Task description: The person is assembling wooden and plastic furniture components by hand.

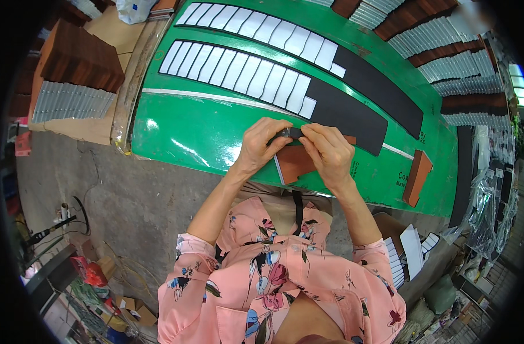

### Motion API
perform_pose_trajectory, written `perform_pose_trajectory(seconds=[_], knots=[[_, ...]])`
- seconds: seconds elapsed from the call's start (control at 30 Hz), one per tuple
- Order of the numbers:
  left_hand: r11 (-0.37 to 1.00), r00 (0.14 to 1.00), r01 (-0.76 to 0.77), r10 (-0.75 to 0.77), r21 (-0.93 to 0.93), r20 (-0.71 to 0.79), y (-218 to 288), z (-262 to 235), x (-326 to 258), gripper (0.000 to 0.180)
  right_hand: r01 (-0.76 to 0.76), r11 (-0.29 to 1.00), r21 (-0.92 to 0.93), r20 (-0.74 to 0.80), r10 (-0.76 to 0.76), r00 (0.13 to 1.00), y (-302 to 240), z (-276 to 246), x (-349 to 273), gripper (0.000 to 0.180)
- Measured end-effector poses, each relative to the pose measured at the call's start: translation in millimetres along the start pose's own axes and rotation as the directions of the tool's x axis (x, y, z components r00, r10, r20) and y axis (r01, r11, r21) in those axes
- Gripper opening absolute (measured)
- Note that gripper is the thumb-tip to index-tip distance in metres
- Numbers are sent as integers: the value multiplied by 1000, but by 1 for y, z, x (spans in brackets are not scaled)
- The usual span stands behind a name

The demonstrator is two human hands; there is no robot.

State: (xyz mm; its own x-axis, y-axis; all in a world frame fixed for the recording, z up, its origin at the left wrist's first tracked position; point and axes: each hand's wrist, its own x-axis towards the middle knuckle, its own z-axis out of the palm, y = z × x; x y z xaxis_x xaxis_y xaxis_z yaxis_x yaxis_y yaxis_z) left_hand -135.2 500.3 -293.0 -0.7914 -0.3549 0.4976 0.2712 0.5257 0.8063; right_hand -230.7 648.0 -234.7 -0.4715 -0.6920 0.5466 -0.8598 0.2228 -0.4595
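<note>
We note both hands at the near edge of the green table (187,132). Left hand (257,146) and right hand (330,152): fingertips pinched together on a small dark piece (295,132), held just above a brown block (296,164). Black sheet with white tabs (350,117) lies beyond. We judge the step in hand as fingertip work on the piece; the next move calls for a steady two-handed pinch.

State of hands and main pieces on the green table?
Left hand: closed, pinching
Right hand: closed, pinching
Small dark piece: held in both hands
Near black sheet: partly covered, right end bare
Far black sheet: same
Front brown piece: lying, partly hidden
Right brown piece: lying, untouched
</note>
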Motion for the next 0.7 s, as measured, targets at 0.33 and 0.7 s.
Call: perform_pose_trajectory(seconds=[0.33, 0.7], knots=[[977, 983, -162, 171, 136, -61, 5, 6, 2, 33, -293, 907, 302, 113, 271, 956, 9, -10, -9, 38], [934, 977, -212, 210, 288, 40, 8, 2, 1, 35, -134, 989, 60, 19, 133, 991, 67, -20, 48, 12]])
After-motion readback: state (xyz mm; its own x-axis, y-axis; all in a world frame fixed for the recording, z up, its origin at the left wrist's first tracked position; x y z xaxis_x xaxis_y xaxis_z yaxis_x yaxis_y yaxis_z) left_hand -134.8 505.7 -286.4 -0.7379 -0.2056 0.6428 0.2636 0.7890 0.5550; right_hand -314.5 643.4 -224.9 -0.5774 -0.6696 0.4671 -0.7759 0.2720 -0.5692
